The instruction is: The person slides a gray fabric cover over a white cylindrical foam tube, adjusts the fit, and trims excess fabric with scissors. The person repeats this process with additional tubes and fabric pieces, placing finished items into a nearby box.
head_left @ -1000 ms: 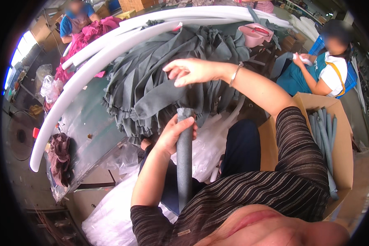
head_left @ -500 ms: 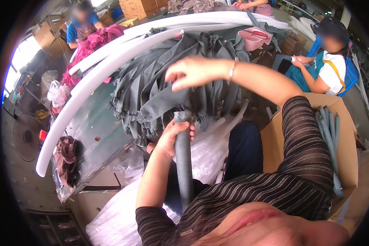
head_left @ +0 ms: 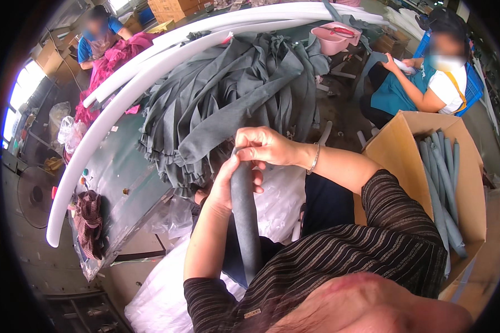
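Workshop desk [head_left: 125,169], grey fabric strips [head_left: 250,83] heaped at near edge.
Grey tube [head_left: 243,211]: off that edge; left hand [head_left: 223,182] clamped around upper part, right hand [head_left: 268,146] pinching top end.

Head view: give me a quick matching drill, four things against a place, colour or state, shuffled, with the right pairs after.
1. plastic container
2. crumpled cloth
3. cardboard box
4. single grey tube

A. holding several long tubes
B. left hand around it, right hand at its upper end
C. pink
D. dark red, checked

Pairs: 1-C, 2-D, 3-A, 4-B
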A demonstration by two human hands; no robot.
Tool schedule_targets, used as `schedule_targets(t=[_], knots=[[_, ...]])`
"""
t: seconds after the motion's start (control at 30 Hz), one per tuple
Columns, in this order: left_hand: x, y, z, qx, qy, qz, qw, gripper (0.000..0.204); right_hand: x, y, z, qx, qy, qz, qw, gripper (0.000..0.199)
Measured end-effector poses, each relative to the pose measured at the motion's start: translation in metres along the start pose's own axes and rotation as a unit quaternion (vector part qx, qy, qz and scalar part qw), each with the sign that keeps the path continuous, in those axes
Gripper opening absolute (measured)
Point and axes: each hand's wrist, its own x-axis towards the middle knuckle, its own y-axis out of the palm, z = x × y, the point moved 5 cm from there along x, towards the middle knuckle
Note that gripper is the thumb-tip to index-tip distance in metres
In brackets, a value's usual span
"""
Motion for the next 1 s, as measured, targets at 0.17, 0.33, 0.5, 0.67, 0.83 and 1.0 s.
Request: schedule_targets(t=[0.17,0.33,0.5,0.67,0.83,1.0], knots=[[0.004,-0.01,0.002,0.084,-0.053,-0.052,0.994,0.042,0.0,-0.013,0.0,-0.197,-0.122,-0.136,0.963,0.015],[0.004,-0.017,-0.001,0.218,-0.041,-0.124,0.967,0.038,0.008,-0.028,-0.027,-0.152,-0.048,-0.117,0.98,0.011],[-0.012,-0.029,-0.026,0.239,0.061,-0.253,0.935,0.059,0.029,-0.087,-0.055,-0.068,-0.096,-0.299,0.947,0.045],[-0.019,-0.048,-0.026,0.211,0.029,-0.234,0.949,0.044,0.034,-0.125,-0.091,0.31,0.028,-0.273,0.91,0.054],[-0.021,-0.043,-0.029,0.165,0.034,-0.193,0.967,0.038,-0.037,-0.234,-0.052,0.418,-0.153,-0.589,0.675,0.051],[-0.015,-0.044,-0.029,0.174,0.008,-0.204,0.963,0.037,0.008,-0.188,0.092,-0.283,-0.395,-0.479,0.731,0.032]])
